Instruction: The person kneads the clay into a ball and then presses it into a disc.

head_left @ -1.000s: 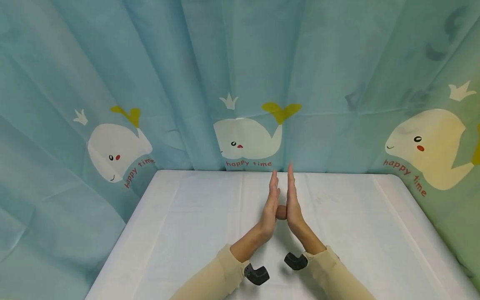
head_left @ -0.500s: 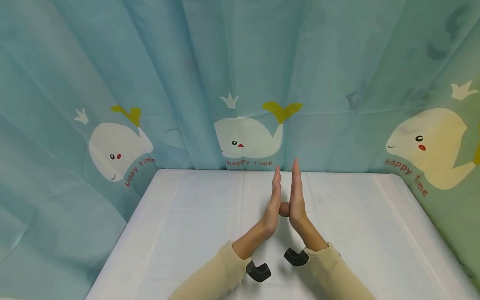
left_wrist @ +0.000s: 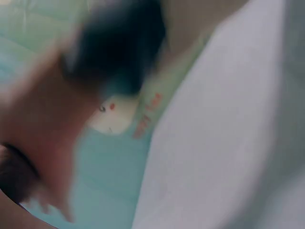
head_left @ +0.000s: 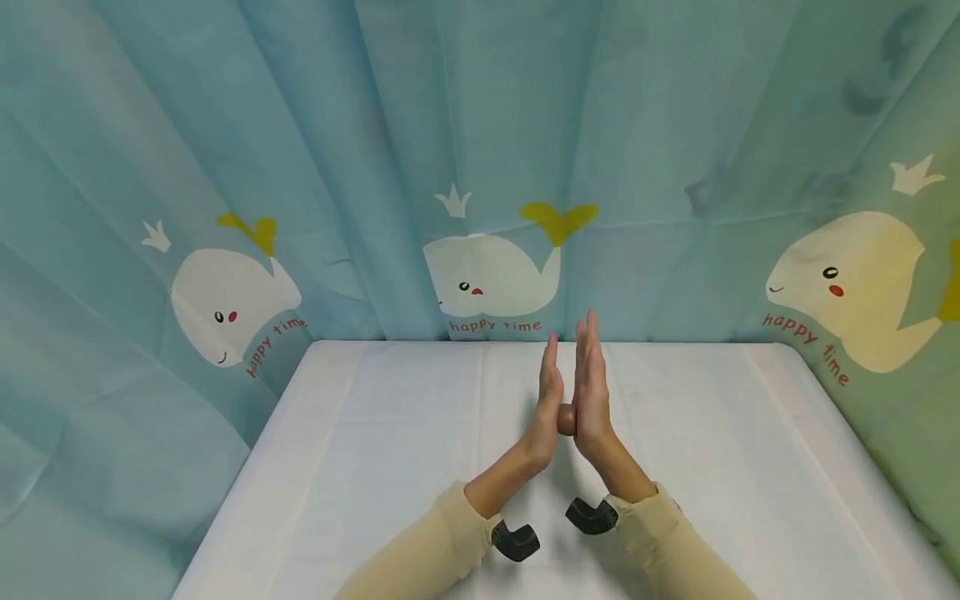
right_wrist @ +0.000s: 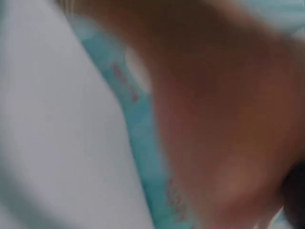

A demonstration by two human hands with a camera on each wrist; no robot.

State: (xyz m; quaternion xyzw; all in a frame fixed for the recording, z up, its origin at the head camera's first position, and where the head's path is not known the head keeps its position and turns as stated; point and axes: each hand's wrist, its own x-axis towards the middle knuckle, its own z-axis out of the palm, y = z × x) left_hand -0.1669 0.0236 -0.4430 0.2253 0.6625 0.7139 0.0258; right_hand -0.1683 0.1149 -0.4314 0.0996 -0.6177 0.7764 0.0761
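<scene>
A small brown ball (head_left: pixel 567 419) sits between two upright palms in the head view, held above the table. My left hand (head_left: pixel 543 417) presses it from the left and my right hand (head_left: pixel 592 400) from the right, both with fingers straight and pointing away from me. In the left wrist view the ball (left_wrist: pixel 16 176) shows dark and shaded at the left edge. The right wrist view is blurred, with the ball (right_wrist: pixel 295 193) cut off at its right edge. Exactly what the ball is made of cannot be told.
A white-covered table (head_left: pixel 405 433) spreads beneath the hands. Behind it hangs a blue-green curtain (head_left: pixel 360 167) printed with whales. A black wrist camera (head_left: pixel 516 542) sticks out by the left cuff, and another black camera (head_left: pixel 591 517) by the right cuff.
Both hands have shifted slightly right and away from me, with the ball between them. The right fingers now reach further forward relative to the left ones than a second ago.
</scene>
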